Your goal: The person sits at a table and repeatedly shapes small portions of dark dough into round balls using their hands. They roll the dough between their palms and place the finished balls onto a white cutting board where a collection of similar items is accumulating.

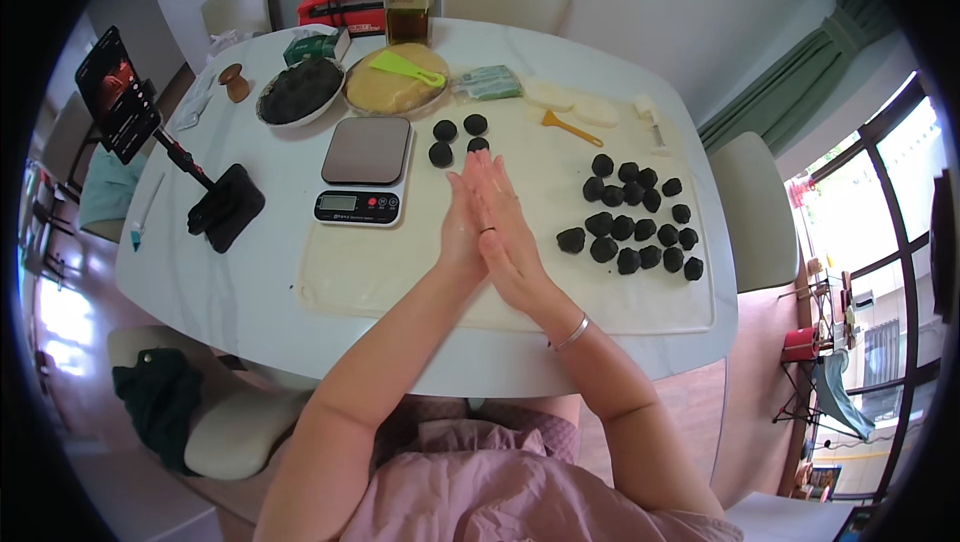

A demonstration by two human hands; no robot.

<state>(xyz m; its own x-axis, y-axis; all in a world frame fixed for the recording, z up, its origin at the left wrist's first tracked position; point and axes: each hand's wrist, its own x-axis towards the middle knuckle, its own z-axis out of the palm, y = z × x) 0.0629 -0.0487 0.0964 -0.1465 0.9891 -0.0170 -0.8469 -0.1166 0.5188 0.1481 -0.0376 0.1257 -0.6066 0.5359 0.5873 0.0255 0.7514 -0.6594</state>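
Note:
My left hand (463,230) and my right hand (510,234) are pressed palm to palm over the cream mat (360,272), fingers pointing away from me. A thin dark spot shows where the palms meet; I cannot tell whether something is enclosed between them. Just beyond my fingertips sits a smooth black ball (478,144), partly covered by them. More round black balls (445,130) lie beside it. On the right of the mat are several rougher black lumps (622,227) in loose rows. To the left of my hands stands a digital kitchen scale (366,152), its plate bare.
Behind the scale are a bowl of black dough (304,90) and a dish of yellow filling-like mass (375,88) with a green scraper (405,67) on top. A bottle (409,5) stands behind. An orange spatula (571,129) lies on the mat. A phone on a stand (118,95) is at left.

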